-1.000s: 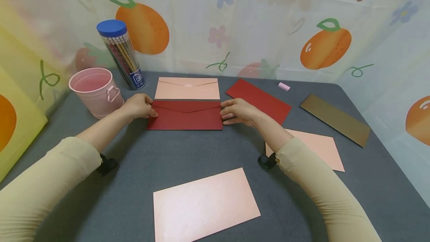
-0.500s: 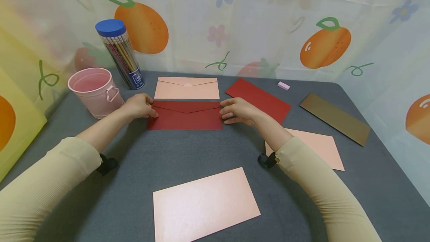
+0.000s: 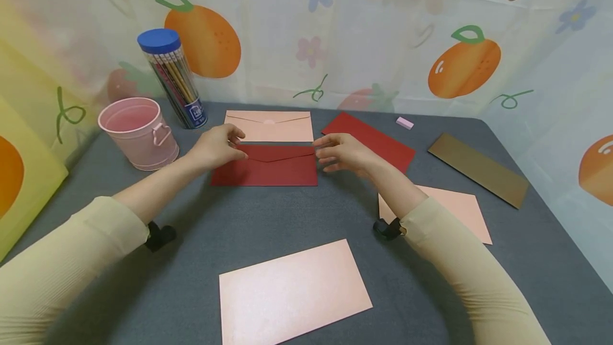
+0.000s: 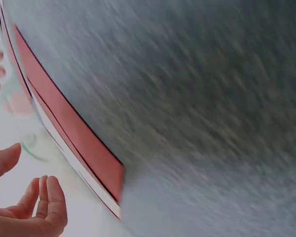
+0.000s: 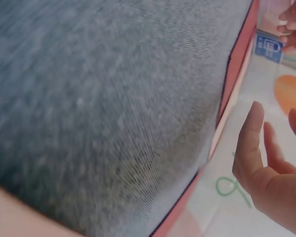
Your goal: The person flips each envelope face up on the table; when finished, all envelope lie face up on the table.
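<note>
A red envelope (image 3: 278, 172) lies flap side up on the grey table, just in front of a pale pink envelope (image 3: 273, 131) with a round seal. Over the red envelope's left part hovers my left hand (image 3: 217, 147), fingers loosely bent and holding nothing. My right hand (image 3: 346, 152) is raised beside its right edge, fingers apart. In the left wrist view, the left hand (image 4: 31, 212) is clear of the envelope, thumb and fingers separated. The right wrist view likewise has the right hand (image 5: 276, 180) in the air with nothing in it.
Another red envelope (image 3: 369, 140), a brown one (image 3: 479, 169) and a pink one (image 3: 460, 209) lie at the right. A pink sheet-like envelope (image 3: 292, 292) is nearest me. A pink bucket (image 3: 139, 137), a pencil tube (image 3: 174, 79) and a small pink eraser (image 3: 404, 123) stand farther back.
My left hand has let go of the red envelope's left edge and moved up and to the right. The right hand has lifted slightly off the right edge. The envelope stays put.
</note>
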A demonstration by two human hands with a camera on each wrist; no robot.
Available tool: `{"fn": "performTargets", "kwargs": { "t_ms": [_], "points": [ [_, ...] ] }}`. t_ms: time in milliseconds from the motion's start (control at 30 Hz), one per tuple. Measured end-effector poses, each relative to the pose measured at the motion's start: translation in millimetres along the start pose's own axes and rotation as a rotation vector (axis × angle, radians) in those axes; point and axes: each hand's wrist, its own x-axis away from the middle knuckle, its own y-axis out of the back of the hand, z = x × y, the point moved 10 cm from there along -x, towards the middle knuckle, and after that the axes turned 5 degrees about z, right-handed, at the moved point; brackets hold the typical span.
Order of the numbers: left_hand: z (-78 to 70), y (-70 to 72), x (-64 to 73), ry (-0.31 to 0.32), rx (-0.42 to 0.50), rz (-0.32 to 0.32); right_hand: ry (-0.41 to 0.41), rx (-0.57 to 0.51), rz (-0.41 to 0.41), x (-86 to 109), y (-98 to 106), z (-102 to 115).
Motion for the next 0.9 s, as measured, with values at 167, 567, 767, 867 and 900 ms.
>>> {"fn": "performTargets", "kwargs": {
  "t_ms": [167,567,767,867,900],
  "points": [
    [-30.0,-26.9,4.5,-0.087,0.017,0.078,0.041,0.038,0.049,9.4,-1,4],
    [-70.3,-87.0,26.4,-0.251,0.010,0.290,0.064,0.243,0.166,37.8,-15,1],
    [-80.3,-113.1,43.4,-0.336,0.025,0.448,0.071,0.294,0.234,51.2,-23,-12],
    [-84.1,-126.0,52.8,-0.372,0.037,0.531,0.078,0.320,0.270,58.0,-30,-19],
    [-85.3,-129.3,55.7,-0.383,0.038,0.550,0.083,0.337,0.280,60.4,-32,-21]
  ]
}}
